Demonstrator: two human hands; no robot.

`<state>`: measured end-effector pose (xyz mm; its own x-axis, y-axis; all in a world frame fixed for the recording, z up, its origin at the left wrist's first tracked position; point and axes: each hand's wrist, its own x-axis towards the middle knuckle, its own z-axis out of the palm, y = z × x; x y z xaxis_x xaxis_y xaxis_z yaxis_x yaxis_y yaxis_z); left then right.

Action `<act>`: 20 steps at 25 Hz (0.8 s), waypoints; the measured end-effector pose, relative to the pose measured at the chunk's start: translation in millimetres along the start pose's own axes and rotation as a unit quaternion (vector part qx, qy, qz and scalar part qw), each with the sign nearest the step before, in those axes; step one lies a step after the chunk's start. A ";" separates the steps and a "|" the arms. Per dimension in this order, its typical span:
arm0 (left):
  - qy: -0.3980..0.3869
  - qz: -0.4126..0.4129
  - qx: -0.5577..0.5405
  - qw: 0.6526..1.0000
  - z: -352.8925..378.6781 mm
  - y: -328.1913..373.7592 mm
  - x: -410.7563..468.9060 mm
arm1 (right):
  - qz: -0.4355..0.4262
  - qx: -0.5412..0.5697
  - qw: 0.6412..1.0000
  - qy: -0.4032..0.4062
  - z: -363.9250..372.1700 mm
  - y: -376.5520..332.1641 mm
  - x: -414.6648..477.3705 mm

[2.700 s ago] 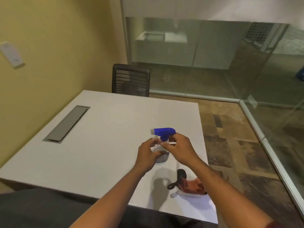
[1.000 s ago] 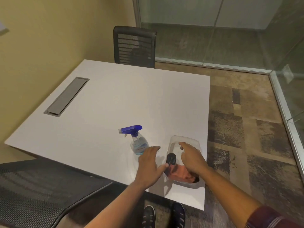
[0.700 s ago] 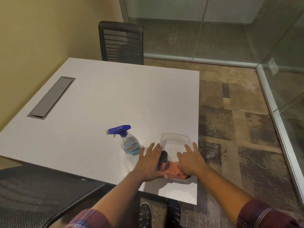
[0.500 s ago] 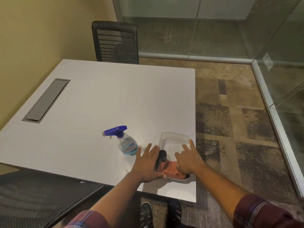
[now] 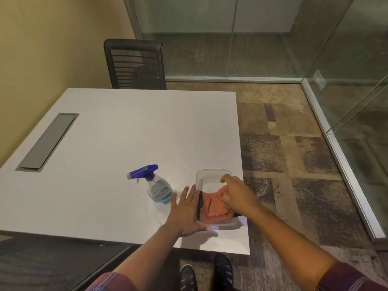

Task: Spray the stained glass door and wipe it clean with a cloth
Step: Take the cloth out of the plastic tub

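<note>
A clear spray bottle (image 5: 157, 186) with a blue trigger head stands upright on the white table (image 5: 126, 127) near its front right corner. Right of it lies a clear plastic container (image 5: 212, 174) holding an orange cloth (image 5: 212, 207) and a black-handled tool (image 5: 199, 204). My left hand (image 5: 184, 213) lies flat on the table against the container's left side, fingers spread. My right hand (image 5: 237, 194) is inside the container, fingers curled onto the cloth. Glass panels (image 5: 357, 97) run along the right and the back of the room; no stains show from here.
A black mesh chair (image 5: 134, 64) stands at the table's far side, another chair (image 5: 42, 267) at the near left. A grey cable hatch (image 5: 48, 141) is set in the table's left part. Patterned carpet (image 5: 283, 164) lies between table and glass.
I set the spray bottle down on the table and brought both hands to the container. My right hand's fingers have curled onto the orange cloth.
</note>
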<state>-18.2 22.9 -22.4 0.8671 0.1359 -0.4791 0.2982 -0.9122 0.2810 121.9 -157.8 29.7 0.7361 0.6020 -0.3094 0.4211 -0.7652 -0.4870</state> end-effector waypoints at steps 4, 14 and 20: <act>0.042 -0.002 -0.118 0.992 -21.0 3.6 -13.5 | 0.005 0.141 0.988 0.059 -28.1 -14.2 -17.4; 0.032 0.250 -0.330 0.910 -132.2 58.0 -23.6 | -0.118 0.190 0.974 0.032 -144.1 -80.1 -94.2; -0.034 0.229 -0.531 0.815 -101.8 113.0 -44.3 | -0.035 0.143 0.954 0.261 -161.3 -54.5 -133.9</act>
<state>17.6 -46.8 115.2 0.9710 -0.1802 -0.1570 0.1584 -0.0064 0.9874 85.9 -233.5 229.4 0.9068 0.3959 0.1446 0.3716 -0.5892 -0.7175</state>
